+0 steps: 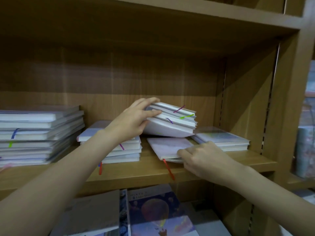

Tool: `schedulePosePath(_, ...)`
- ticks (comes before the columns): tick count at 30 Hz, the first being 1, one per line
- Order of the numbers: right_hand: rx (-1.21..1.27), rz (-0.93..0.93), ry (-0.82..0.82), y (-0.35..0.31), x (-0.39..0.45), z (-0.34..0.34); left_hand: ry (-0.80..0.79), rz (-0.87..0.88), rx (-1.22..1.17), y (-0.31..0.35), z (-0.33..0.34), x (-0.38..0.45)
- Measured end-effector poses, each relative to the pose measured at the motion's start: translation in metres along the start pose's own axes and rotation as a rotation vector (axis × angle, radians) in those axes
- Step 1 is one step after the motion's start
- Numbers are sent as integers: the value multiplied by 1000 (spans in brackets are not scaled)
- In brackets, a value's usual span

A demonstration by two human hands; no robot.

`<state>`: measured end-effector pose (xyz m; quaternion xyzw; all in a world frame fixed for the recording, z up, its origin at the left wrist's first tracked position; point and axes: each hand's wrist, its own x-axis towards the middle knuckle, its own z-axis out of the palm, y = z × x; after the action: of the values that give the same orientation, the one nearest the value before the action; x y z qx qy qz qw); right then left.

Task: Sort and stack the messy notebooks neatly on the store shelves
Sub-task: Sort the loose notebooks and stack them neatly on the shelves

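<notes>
A person's two bare arms reach into a light brown wood-grain store shelf [221, 165]. The left hand [136, 119] grasps a small bundle of white, plastic-wrapped notebooks [172, 120], fingers curled over its upper left edge and thumb beneath. The bundle is lifted and tilted, its left side high and its long axis sloping down to the right, page edges facing the viewer, with thin purple and green ribbon markers lying across them. Just below the bundle, a single pale lilac notebook [167, 146] lies flat on the shelf board, turned askew so its long axis runs from back left to front right; a red ribbon [168, 168] trails from its front corner over the shelf edge. The right hand [202, 158] rests on this notebook's near right corner with fingers curled at its edge; whether they actually pinch it cannot be told. Left of the bundle sits a short, fairly even stack of white notebooks [122, 152], and far to its left a taller, ragged pile of grey-white notebooks [39, 133]. Right of the bundle, two more wrapped notebooks [223, 139] lie flat. Below the shelf are glossy illustrated covers [153, 212], one showing a balloon.
</notes>
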<state>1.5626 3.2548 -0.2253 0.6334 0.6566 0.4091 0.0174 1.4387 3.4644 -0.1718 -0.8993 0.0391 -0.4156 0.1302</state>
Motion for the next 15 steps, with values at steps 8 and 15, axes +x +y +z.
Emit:
schedulePosePath(8,380,79,-297,-13,5,-16,-115,88,47,14,13,-42)
schedulePosePath(15,494,196,-188,-4,7,-8,173,-328,-157,20,-26,-69)
